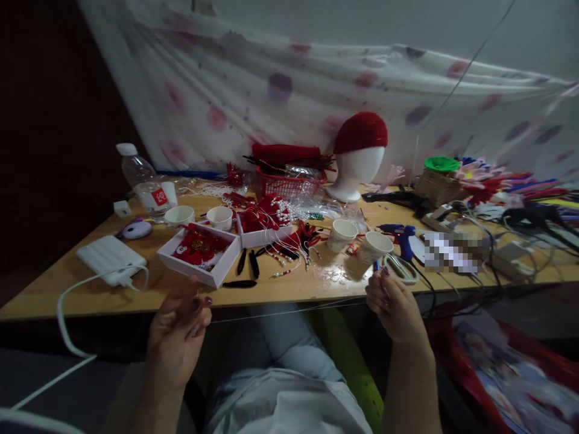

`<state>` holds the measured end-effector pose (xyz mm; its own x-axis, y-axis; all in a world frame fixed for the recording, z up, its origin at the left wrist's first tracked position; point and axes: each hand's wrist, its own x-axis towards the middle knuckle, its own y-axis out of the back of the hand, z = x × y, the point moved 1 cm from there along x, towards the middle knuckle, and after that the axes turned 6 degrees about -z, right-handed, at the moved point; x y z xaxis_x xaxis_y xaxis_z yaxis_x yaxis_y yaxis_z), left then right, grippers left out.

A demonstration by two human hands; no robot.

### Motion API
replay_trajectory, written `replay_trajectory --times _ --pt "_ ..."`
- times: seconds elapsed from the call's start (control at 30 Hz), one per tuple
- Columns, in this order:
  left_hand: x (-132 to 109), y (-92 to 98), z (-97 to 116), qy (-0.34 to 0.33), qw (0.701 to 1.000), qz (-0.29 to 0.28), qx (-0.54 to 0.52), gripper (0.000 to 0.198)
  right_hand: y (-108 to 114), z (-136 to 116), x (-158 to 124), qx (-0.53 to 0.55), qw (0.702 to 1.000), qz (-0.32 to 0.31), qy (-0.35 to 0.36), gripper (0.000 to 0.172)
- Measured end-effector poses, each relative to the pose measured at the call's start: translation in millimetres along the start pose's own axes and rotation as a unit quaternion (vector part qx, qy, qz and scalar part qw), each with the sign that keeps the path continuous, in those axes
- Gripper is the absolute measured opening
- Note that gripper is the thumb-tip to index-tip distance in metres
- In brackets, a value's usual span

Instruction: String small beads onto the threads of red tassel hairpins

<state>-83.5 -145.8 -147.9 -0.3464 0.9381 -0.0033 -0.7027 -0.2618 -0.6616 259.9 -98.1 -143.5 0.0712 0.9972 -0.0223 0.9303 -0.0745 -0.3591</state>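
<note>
A thin pale thread [289, 311] stretches nearly level between my two hands, in front of the table's edge. My left hand [181, 325] pinches its left end, just below a white box [212, 274] of red and gold ornaments. Closed on the other end is my right hand [391, 298], below a paper cup [377, 244]; something small and blue shows above its fingertips. Black pointed pieces [254, 264] lie beside the white box. Red tassels with white beads [307, 238] spread over the table's middle.
On the wooden table [181, 301] stand a power bank [108, 256] with a white cable, a plastic bottle [140, 175], a red basket [289, 181] and a white mannequin head [355, 169] in a red cap. A blue glue gun [404, 238] and cables lie at right.
</note>
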Motion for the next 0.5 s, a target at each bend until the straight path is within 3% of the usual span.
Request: replay_trajectory --times 0.23,0.4,0.5 --pt "11.3 -3.3 9.3 -0.04 0.996 0.066 0.047 0.041 -1.9 0.5 -1.7 0.025 0.999 -0.001 -0.03 0.051" --pt "14.5 -8.5 15.3 -0.074 0.993 0.064 0.064 0.043 0.0 -0.2 -4.4 0.036 0.998 -0.01 -0.041 0.056" --pt "10.7 -18.4 7.8 -0.043 0.993 0.036 0.108 0.042 -2.4 0.7 -6.5 0.029 0.999 -0.01 -0.037 0.058"
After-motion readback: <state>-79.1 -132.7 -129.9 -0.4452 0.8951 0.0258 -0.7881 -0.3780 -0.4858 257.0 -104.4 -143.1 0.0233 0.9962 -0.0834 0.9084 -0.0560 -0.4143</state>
